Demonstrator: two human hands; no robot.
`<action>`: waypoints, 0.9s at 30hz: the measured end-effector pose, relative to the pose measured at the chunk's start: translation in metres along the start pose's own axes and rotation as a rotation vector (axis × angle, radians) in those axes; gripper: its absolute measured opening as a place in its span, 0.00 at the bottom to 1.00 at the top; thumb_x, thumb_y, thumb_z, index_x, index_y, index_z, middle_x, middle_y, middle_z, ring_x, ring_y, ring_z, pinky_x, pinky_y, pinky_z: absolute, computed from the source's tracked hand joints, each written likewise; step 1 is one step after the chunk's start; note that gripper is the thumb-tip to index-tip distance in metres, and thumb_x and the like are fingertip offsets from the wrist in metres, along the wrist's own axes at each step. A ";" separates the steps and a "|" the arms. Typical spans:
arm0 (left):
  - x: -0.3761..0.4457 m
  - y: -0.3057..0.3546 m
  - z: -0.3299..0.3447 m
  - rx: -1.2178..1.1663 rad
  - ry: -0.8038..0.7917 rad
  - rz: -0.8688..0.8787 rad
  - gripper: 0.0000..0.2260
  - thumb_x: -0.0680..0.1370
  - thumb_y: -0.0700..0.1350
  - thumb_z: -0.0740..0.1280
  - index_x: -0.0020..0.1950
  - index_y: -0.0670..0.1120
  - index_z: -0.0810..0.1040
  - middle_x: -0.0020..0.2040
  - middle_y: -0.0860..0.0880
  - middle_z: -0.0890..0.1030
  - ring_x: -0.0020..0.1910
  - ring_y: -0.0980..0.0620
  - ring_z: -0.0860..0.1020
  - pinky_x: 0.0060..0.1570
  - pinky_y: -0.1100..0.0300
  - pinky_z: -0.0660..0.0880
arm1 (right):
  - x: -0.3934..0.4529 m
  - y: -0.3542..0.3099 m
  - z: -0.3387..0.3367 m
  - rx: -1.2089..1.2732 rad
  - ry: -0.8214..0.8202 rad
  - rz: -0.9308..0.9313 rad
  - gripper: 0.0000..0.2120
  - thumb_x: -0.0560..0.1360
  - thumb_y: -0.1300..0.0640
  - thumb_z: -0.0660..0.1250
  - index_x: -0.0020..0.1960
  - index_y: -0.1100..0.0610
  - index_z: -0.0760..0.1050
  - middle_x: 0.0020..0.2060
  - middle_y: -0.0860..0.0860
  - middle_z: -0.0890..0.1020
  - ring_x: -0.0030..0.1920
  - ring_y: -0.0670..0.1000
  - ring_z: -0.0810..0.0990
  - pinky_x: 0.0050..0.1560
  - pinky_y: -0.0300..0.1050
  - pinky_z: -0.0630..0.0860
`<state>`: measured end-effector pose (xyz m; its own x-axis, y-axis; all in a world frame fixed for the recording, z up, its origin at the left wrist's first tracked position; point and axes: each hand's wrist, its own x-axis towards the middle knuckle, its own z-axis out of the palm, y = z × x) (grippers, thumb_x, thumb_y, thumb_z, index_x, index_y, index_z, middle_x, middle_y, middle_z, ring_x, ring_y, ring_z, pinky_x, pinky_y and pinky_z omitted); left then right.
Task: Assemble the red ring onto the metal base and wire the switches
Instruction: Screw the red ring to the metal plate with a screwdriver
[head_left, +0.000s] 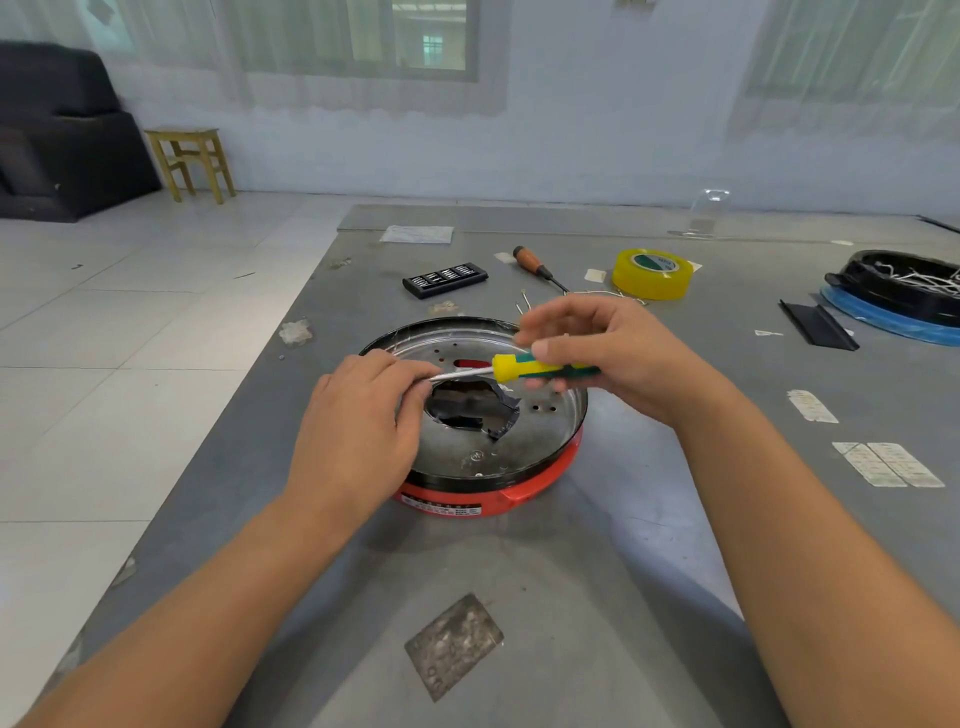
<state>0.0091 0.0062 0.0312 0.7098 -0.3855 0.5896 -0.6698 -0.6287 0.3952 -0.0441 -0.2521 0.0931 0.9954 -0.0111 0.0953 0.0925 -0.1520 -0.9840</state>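
A: Forearms come in from the near edge, both hands over the work. Left hand (358, 421)?

B: Fingers curled, pinching the screwdriver (519, 368) at the shaft tip, likely seating a screw or steadying the tip. Can't see a screw.

A: Right hand (597, 353)?

B: Loosely curled round the yellow-green handle, thumb and fingertips on it, shaft held roughly level, pointing left. Looks like prep for driving, not driving yet.

A: Task parts?

B: Metal base (488, 431) sits centre table, inside the red ring (493, 499), which shows only along the near and right side beneath it. Base is a shallow silver pan with a dark rim, small holes, a jagged central opening with dark torn edges, red visible through a slot.

A: Switches, wiring?

B: Not visible. Loose wire bits lie just beyond the base.

A: Rest?

B: Far side: bit case (445, 279), wooden-handled tool (535, 266), yellow tape roll (652, 274). Far right, black tray (898, 283).
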 end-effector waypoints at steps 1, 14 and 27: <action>0.001 0.000 0.000 -0.006 -0.005 -0.001 0.08 0.83 0.42 0.68 0.58 0.49 0.85 0.49 0.51 0.83 0.51 0.44 0.79 0.53 0.42 0.76 | 0.003 0.001 -0.001 0.137 0.055 -0.001 0.13 0.76 0.65 0.73 0.59 0.61 0.80 0.53 0.59 0.86 0.49 0.63 0.87 0.42 0.47 0.85; -0.015 0.006 -0.005 -0.173 -0.042 0.012 0.19 0.80 0.60 0.61 0.66 0.56 0.82 0.48 0.62 0.83 0.43 0.64 0.76 0.46 0.60 0.72 | 0.016 0.018 0.028 0.335 0.285 -0.167 0.43 0.79 0.65 0.70 0.80 0.39 0.48 0.58 0.65 0.82 0.47 0.60 0.87 0.41 0.52 0.84; -0.041 -0.015 -0.002 0.006 -0.164 0.449 0.15 0.81 0.61 0.68 0.58 0.53 0.86 0.60 0.59 0.84 0.61 0.57 0.81 0.61 0.52 0.74 | 0.013 0.015 0.025 0.014 0.230 -0.220 0.37 0.80 0.60 0.70 0.79 0.40 0.55 0.47 0.60 0.84 0.45 0.58 0.87 0.43 0.53 0.84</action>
<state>-0.0100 0.0328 0.0020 0.3759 -0.7215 0.5816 -0.9172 -0.3792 0.1224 -0.0292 -0.2299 0.0753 0.9198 -0.2035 0.3356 0.3066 -0.1616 -0.9380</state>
